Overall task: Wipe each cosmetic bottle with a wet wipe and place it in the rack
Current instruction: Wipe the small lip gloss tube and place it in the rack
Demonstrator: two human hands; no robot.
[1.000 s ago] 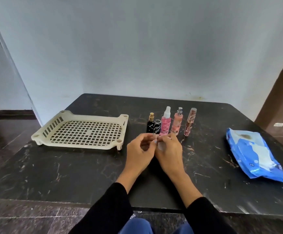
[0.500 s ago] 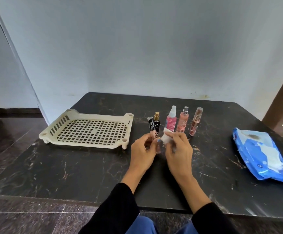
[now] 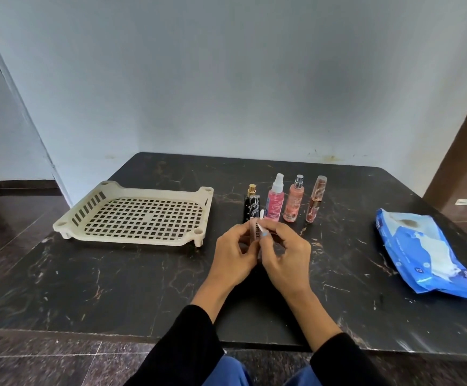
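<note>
My left hand (image 3: pixel 233 254) holds a slim clear lip gloss tube (image 3: pixel 254 231) with a black cap, upright, just above the table. My right hand (image 3: pixel 283 254) pinches a small white wet wipe (image 3: pixel 261 218) against the tube. Behind my hands, three bottles stand in a row: a pink spray bottle (image 3: pixel 275 203), a peach spray bottle (image 3: pixel 294 201) and a rose-gold tube (image 3: pixel 315 199). A black bottle with a gold cap (image 3: pixel 250 200) stands at the row's left end. The cream plastic rack (image 3: pixel 134 215) sits to the left with nothing in it.
A blue pack of wet wipes (image 3: pixel 427 254) lies at the table's right side. The dark marble table (image 3: pixel 115 280) ends at a front edge near my sleeves. A pale wall rises behind the table, and a brown door frame stands at the far right.
The camera view has shifted slightly. My hands have turned the lip gloss tube more upright, and the wipe in my right hand now sits higher along the tube.
</note>
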